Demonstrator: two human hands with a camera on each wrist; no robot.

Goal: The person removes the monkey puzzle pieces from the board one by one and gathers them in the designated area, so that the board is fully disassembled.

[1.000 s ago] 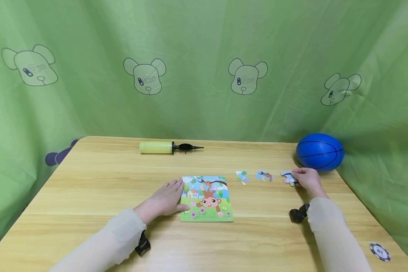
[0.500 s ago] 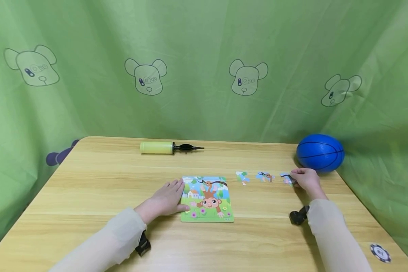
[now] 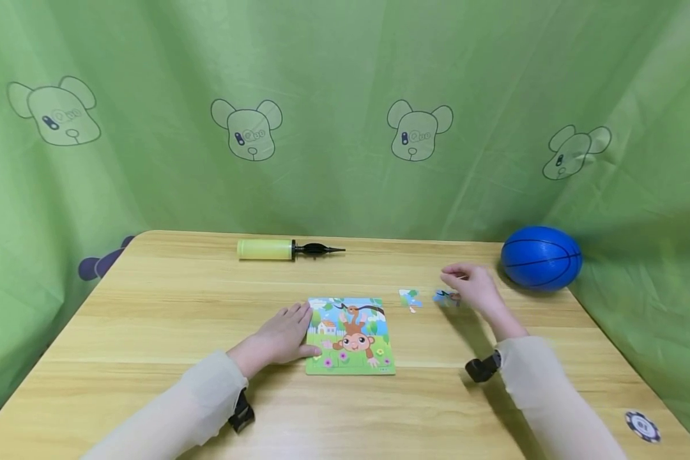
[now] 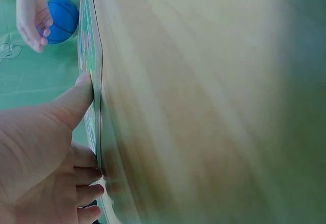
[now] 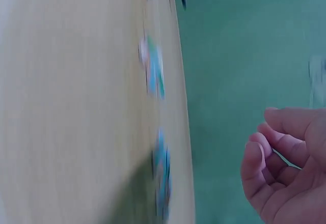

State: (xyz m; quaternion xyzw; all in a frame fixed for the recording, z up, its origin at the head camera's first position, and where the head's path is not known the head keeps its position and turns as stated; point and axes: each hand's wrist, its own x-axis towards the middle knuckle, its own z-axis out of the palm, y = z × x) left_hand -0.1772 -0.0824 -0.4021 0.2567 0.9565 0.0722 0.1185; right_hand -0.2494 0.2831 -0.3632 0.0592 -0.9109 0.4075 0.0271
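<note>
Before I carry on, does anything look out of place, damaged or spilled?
No spill or damage visible. Slightly odd: a round dark-and-white disc lies near the right edge of the light wood-grain table, apart from the square colourful monkey puzzle.

The head view is brightly and evenly lit; a pale sheen is reflected by the near tabletop, and a soft shadow is cast left of the right sleeve. In the left wrist view the tabletop is blurred; in the dimmer right wrist view, puzzle pieces are smeared vertically.
</note>
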